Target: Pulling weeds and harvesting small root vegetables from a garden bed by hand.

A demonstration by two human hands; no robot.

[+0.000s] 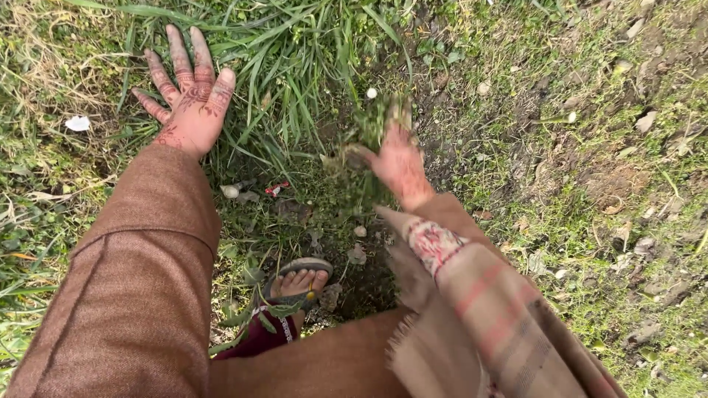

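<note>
My left hand (186,94) is spread flat and open over long green grass (295,66) at the upper left, its back marked with dark red patterns. My right hand (397,158) is blurred near the middle of the view, with a clump of pulled grass and soil (366,133) at its fingers. Whether the fingers still grip the clump or it is flying loose, I cannot tell. Both arms wear brown sleeves, and a fringed striped shawl (479,309) hangs over the right one.
My sandalled foot (299,282) stands on dark bare soil (361,280) below the hands. Sparse grass, small stones and dry leaves cover the ground to the right (590,184). A white scrap (77,123) lies in the grass at far left.
</note>
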